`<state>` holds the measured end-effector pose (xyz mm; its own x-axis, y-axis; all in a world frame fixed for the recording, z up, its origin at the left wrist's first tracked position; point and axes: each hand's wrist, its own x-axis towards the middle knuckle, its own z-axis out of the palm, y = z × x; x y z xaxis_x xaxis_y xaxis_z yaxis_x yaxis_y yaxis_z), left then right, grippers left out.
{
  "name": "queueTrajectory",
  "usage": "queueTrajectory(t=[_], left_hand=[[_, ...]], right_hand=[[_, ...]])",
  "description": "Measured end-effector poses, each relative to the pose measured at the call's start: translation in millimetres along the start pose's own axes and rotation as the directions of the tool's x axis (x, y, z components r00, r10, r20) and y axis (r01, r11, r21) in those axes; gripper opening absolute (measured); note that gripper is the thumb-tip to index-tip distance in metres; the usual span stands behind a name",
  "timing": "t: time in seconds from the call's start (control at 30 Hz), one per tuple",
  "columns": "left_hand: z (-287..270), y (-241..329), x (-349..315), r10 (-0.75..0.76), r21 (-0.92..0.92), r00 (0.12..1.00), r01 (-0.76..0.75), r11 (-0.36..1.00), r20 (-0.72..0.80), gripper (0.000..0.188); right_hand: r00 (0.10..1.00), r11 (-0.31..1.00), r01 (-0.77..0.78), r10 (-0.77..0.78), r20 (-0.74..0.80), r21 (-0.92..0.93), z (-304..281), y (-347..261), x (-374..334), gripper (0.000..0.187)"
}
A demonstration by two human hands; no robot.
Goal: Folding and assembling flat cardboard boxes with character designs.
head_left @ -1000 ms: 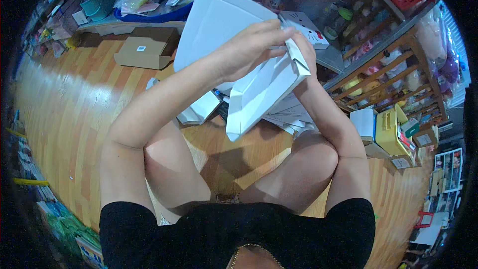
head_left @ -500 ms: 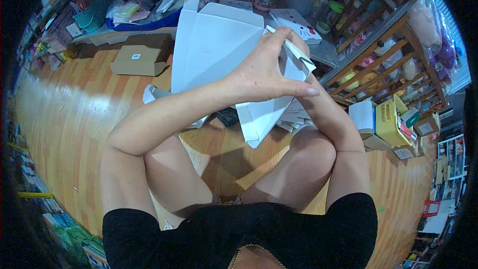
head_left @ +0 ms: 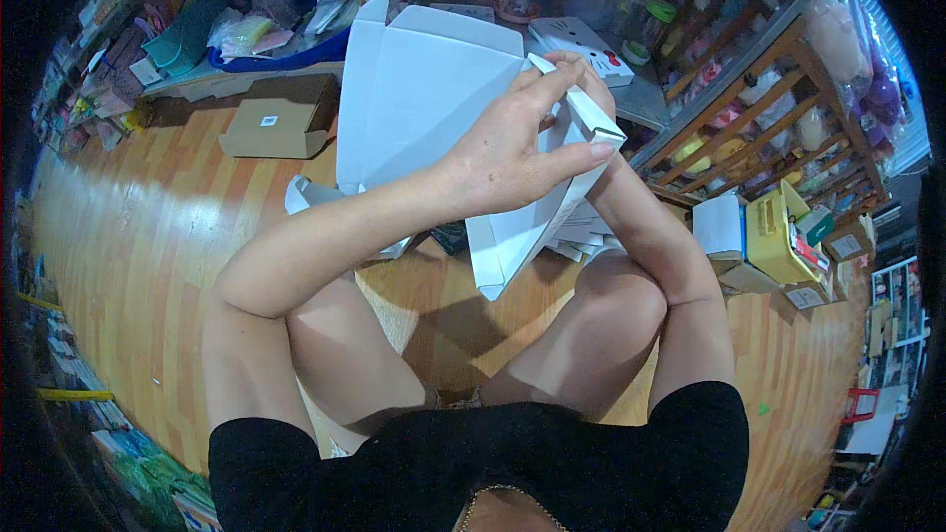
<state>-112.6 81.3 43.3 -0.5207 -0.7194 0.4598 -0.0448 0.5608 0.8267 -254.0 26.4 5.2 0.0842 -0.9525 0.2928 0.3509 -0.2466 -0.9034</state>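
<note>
White cardboard box blank held up above the knees, half folded.

Left hand grasping the right edge of the blank, thumb pressed along a narrow flap. Right hand mostly hidden behind, only fingertips visible on the top of the flap, grip not possible to tell. Probably light and thin, stiff only along the creases, easy to bend or dent; better taken at the folded edges, not the wide panel. Brown carton far left on the wooden floor.

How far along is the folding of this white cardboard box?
Partly done: the white box blank is already creased, with panels standing up. In hand: the left hand and right hand grip a side flap. Left: the box remains open, and more flat blanks lie on the floor.
</note>
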Motion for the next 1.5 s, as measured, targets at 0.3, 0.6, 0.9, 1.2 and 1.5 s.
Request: queueTrajectory(t=[0.3,0.6,0.9,1.2,1.5], left_hand=[[0,8,-4,0.162,0.199,0.986,-0.167,0.966,0.038,0.051],[4,14,-5,0.213,0.418,0.977,-0.205,0.885,0.029,0.068],[-21,2,4,-0.011,0.236,1.000,0.010,0.972,0.005,0.045],[-51,-12,6,-0.091,-0.066,0.994,0.095,0.993,0.059,0.037],[-70,-34,9,-0.322,-0.461,0.946,0.302,0.835,0.036,0.039]], right_hand=[[0.997,0.990,0.053,-0.060,-0.052,-0.134,2,-8,-2,0.026],[0.994,0.999,-0.046,0.043,-0.104,-0.024,-2,-10,-3,0.024],[0.986,0.997,-0.070,0.072,-0.150,0.022,9,2,-2,0.017],[0.985,0.965,-0.130,0.099,-0.143,-0.230,15,-4,-10,0.024],[0.998,0.915,-0.058,0.050,-0.030,-0.400,10,3,-15,0.023]])
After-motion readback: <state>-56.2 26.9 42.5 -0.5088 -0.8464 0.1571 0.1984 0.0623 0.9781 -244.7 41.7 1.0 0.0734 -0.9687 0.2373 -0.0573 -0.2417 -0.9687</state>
